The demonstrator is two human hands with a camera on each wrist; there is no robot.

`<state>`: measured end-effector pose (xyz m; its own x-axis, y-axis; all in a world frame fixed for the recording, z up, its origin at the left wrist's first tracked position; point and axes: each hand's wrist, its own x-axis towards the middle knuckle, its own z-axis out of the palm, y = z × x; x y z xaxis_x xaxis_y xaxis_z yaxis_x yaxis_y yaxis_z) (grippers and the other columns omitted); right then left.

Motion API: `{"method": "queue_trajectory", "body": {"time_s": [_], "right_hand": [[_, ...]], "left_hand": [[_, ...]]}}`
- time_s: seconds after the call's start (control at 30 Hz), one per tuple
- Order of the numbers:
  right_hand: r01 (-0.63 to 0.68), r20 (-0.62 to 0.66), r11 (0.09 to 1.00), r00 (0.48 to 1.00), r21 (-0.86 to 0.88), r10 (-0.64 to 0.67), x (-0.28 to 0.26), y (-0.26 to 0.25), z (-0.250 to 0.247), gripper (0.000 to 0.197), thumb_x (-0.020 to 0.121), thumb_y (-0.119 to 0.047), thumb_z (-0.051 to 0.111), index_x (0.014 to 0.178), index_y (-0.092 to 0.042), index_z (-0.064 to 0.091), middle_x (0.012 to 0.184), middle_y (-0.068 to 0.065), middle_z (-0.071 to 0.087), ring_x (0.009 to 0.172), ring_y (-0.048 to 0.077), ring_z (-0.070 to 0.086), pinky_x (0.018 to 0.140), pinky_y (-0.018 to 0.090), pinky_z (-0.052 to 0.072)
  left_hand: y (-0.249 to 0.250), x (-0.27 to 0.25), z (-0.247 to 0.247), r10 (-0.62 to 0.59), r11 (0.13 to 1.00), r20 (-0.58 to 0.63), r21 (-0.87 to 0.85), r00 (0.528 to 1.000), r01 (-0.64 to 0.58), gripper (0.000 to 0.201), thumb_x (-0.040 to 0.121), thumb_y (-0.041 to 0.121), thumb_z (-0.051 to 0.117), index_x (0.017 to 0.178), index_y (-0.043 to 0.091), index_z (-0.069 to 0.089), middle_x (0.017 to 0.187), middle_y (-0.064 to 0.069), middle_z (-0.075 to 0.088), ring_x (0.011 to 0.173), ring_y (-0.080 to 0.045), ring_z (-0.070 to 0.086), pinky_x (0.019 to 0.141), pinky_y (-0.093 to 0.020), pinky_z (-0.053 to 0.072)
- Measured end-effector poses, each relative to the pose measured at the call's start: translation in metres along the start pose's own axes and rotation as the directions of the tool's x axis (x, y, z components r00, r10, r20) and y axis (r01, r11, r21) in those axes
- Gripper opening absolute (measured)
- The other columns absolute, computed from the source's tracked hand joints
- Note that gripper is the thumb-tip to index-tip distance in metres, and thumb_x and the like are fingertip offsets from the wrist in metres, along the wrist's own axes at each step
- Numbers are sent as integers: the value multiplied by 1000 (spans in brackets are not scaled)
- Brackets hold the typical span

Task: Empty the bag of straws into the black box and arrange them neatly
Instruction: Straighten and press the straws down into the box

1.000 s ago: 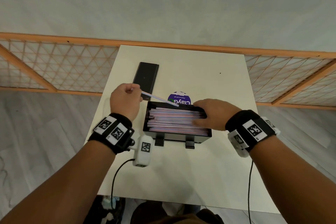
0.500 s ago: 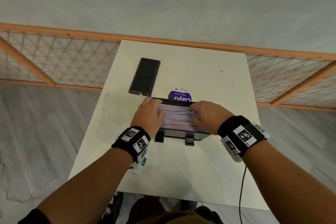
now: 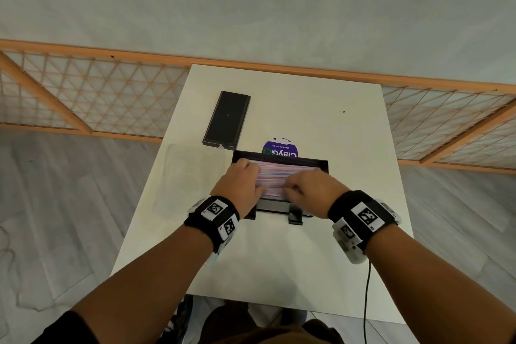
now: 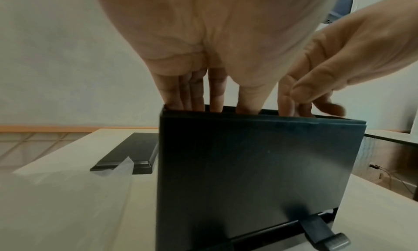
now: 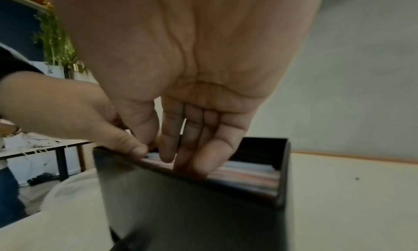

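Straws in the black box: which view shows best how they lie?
The head view: the straws show from above as a flat striped layer across the black box, between both hands. The right wrist view shows only their ends at one side, dim. The left wrist view shows none, just the box's outer wall.

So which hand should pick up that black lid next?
Probably the left hand. The lid lies on the table beyond the box's left end, on that hand's side. The right hand would have to cross over the straws.
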<state>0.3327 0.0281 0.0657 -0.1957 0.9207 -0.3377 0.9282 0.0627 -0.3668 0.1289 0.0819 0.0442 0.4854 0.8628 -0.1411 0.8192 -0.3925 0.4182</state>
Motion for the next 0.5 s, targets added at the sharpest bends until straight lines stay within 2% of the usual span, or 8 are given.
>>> {"method": "queue_trajectory", "body": {"time_s": [0.1,0.17,0.23,0.3,0.37,0.43,0.5], "right_hand": [[-37,137,999,990,15,34,-1,-7,9,34,98,-47,44,94,-22,68,89,-3,70,80,19,63,76,36,53],[-83,75,996,994,-12,84,0,-4,11,38,96,-52,43,91,-21,64,89,-2,68,82,20,63,75,36,53],[-126,-62,992,990,17,127,1,-2,14,43,92,-61,42,91,-22,60,96,-2,63,90,20,62,79,36,53],[-188,-147,979,969,84,199,1,-4,19,52,88,-65,42,106,-20,59,110,2,60,102,23,59,89,39,52],[-235,-148,968,958,91,246,3,-9,26,58,92,-61,44,123,-13,56,122,9,58,113,29,57,97,42,50],[-258,-120,965,957,57,263,4,-14,29,57,96,-57,41,124,-10,57,123,13,60,111,32,60,95,41,51],[-249,-136,968,959,15,249,4,-16,26,50,98,-54,39,111,-11,62,112,13,65,100,31,64,86,39,54]], "left_hand": [[7,2,4,-57,996,-29,-63,998,55,30,97,35,59,119,14,55,122,-5,51,108,-23,56,89,-38,54],[12,4,8,-123,987,-48,-107,991,118,34,94,35,60,118,12,52,121,-6,52,108,-24,56,87,-38,53],[17,7,13,-213,965,-52,-165,976,202,41,89,36,63,119,10,50,122,-8,52,108,-26,55,86,-37,52],[23,11,18,-309,930,-42,-222,950,293,54,84,38,64,125,7,46,128,-11,50,113,-29,54,89,-40,52],[28,17,24,-376,908,-25,-212,926,363,69,82,42,63,135,5,41,138,-14,46,122,-32,50,98,-46,50],[31,22,25,-393,911,-19,-145,919,386,70,84,46,61,137,5,42,140,-16,47,125,-33,50,103,-46,47],[32,23,24,-367,927,-24,-86,930,364,58,87,46,59,129,7,51,134,-13,51,121,-31,50,101,-44,47]]}}
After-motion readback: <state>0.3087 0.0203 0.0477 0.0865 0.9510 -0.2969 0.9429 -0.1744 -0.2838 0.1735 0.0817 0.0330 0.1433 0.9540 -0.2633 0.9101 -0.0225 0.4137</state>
